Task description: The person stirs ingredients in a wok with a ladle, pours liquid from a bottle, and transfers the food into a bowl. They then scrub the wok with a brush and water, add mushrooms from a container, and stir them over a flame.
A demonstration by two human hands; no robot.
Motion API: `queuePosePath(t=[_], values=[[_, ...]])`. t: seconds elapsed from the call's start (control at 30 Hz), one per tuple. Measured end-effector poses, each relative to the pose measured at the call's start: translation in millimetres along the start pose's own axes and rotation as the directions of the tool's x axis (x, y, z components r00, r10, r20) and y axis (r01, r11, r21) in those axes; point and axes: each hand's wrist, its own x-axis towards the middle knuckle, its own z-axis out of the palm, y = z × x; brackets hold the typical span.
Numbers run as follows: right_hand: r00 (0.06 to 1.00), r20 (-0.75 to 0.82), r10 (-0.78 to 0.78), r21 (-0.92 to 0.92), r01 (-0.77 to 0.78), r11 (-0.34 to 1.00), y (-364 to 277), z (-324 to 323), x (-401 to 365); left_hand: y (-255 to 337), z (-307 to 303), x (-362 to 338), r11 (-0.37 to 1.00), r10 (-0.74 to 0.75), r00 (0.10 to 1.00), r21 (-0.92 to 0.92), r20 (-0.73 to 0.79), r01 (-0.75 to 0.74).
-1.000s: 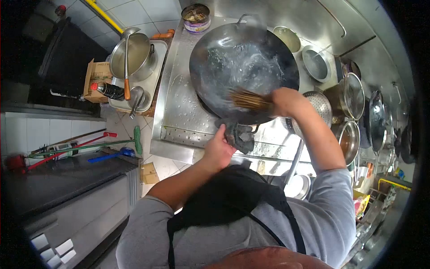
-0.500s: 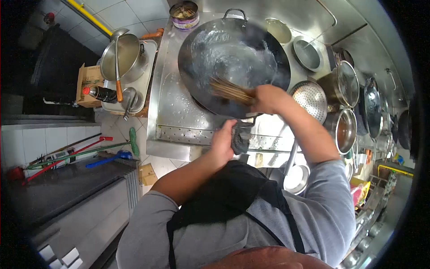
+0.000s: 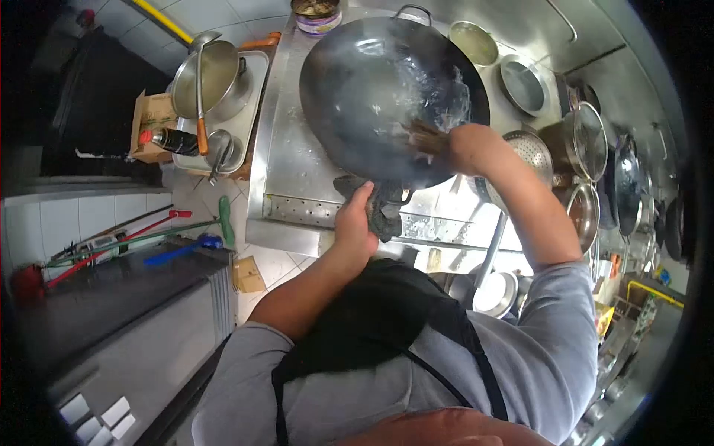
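Observation:
A large black wok [image 3: 357, 97] sits on the steel stove, wet inside, with water and faint steam over its surface. My left hand [image 3: 355, 227] is closed around a dark cloth [image 3: 385, 212] at the wok's near handle; the cloth hides most of that grip. Inside the wok's right side, my right hand [image 3: 476, 149] grips a bamboo wok brush [image 3: 429, 138], its bristles against the wet metal. The brush's upper end is hidden in my fist.
On the right are a perforated strainer [image 3: 529, 152], a round metal bowl [image 3: 522, 85] and several pots. A tray [image 3: 258, 78] on the left bears a stockpot [image 3: 212, 78], a ladle [image 3: 199, 100] and a dark bottle [image 3: 178, 140]. A tin [image 3: 318, 18] stands behind the wok.
My right hand has swept the brush rightward across the wok. The wok looks tilted differently, and my left hand with the cloth has shifted slightly left.

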Motion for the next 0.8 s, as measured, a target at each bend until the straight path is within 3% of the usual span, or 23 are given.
queuePosePath(t=[0.07,0.13,0.17,0.2,0.27,0.3,0.33,0.37,0.43,0.47,0.5,0.53,0.6,0.67,0.73,0.8], values=[[0.999,-0.002,-0.04,0.033,0.04,0.999,-17,-8,34,9,-2,-2,0.999,0.032,0.999,0.011,-0.023,-0.031],[0.998,-0.007,-0.057,0.08,0.057,0.995,-31,-15,70,15,7,-6,0.995,-0.008,0.988,0.101,-0.156,0.024],[0.999,-0.051,-0.005,0.26,0.019,0.965,-37,-18,87,15,9,-9,0.995,-0.004,0.987,0.1,-0.162,0.02],[0.995,-0.084,0.057,0.432,-0.015,0.902,-40,-17,95,14,11,-12,0.993,-0.07,0.985,0.083,-0.16,0.084],[0.986,-0.165,-0.004,0.43,0.076,0.899,-43,-12,89,9,9,-7,0.988,-0.127,0.981,0.07,-0.145,0.138],[0.97,-0.238,-0.06,0.423,0.159,0.892,-44,-8,79,-1,-1,3,0.984,-0.17,0.985,0.039,-0.043,0.171],[0.99,-0.108,-0.086,0.46,0.127,0.879,-43,-18,54,-7,-3,11,0.978,-0.21,0.976,0.013,0.064,0.209],[0.993,0.024,-0.115,0.493,0.088,0.865,-42,-27,30,-7,7,9,0.967,-0.252,0.965,-0.017,0.072,0.254],[0.978,-0.003,-0.208,0.247,0.202,0.948,-8,-11,21,-22,-1,25,0.964,-0.267,0.958,0.019,0.102,0.267],[0.99,0.038,-0.135,0.079,0.132,0.988,12,-4,27,-27,-4,31,0.96,-0.281,0.953,0.049,0.118,0.277],[0.997,0.079,-0.02,0.005,0.02,1.0,33,1,41,-22,11,22,0.967,-0.253,0.967,0.031,0.019,0.252],[0.998,0.061,0.013,-0.069,-0.009,0.998,48,-4,52,-22,8,28,0.968,-0.249,0.968,0.031,0.017,0.248],[0.992,-0.121,0.042,-0.145,-0.06,0.988,41,-27,61,-23,-6,38,0.97,-0.208,0.97,0.105,-0.124,0.221],[0.912,-0.356,0.202,0.141,-0.162,0.977,35,-1,121,-18,6,24,0.969,-0.194,0.97,0.127,-0.149,0.213],[0.921,-0.363,0.141,0.2,-0.071,0.977,-2,0,113,-15,11,23,0.962,-0.161,0.968,0.191,-0.191,0.197],[0.974,-0.227,-0.011,0.159,0.048,0.986,-20,15,101,-15,1,26,0.959,-0.13,0.975,0.226,-0.18,0.169]])
